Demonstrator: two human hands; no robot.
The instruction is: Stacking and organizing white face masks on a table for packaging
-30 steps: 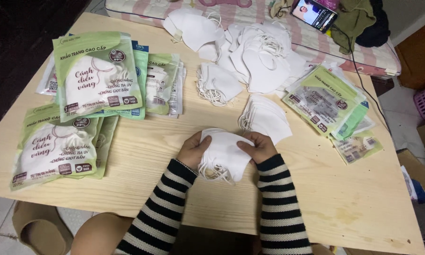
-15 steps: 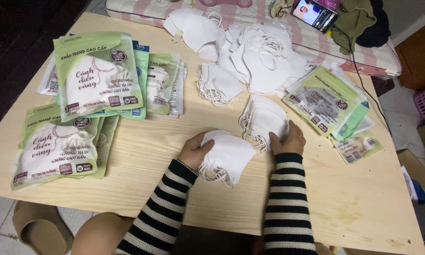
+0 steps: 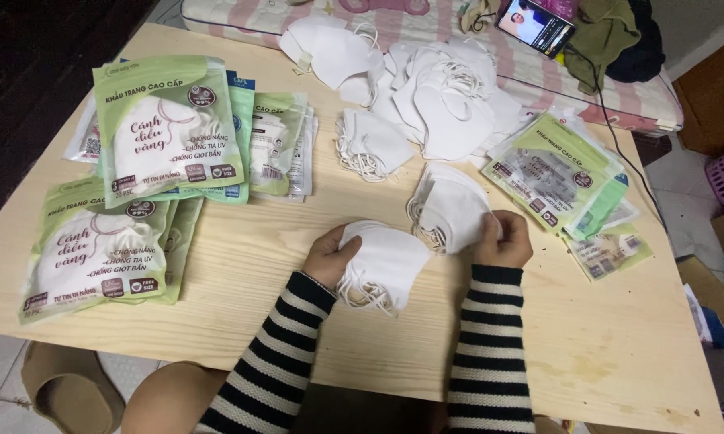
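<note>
My left hand (image 3: 328, 255) grips the left edge of a small stack of white face masks (image 3: 384, 259) lying on the wooden table (image 3: 603, 345); their ear loops trail toward me. My right hand (image 3: 504, 239) is closed on the right side of a second stack of white masks (image 3: 452, 207) just to the right and a little farther away. Both arms wear black-and-white striped sleeves.
A loose heap of white masks (image 3: 434, 96) lies at the far middle, with a smaller stack (image 3: 372, 145) before it. Green mask packets are piled at the left (image 3: 165, 128) and front left (image 3: 97, 245); flatter packets (image 3: 556, 173) lie at the right. A phone (image 3: 536, 24) rests beyond the table.
My right hand has left the near stack and moved right and away to take hold of the second stack. My left hand stays on the near stack.
</note>
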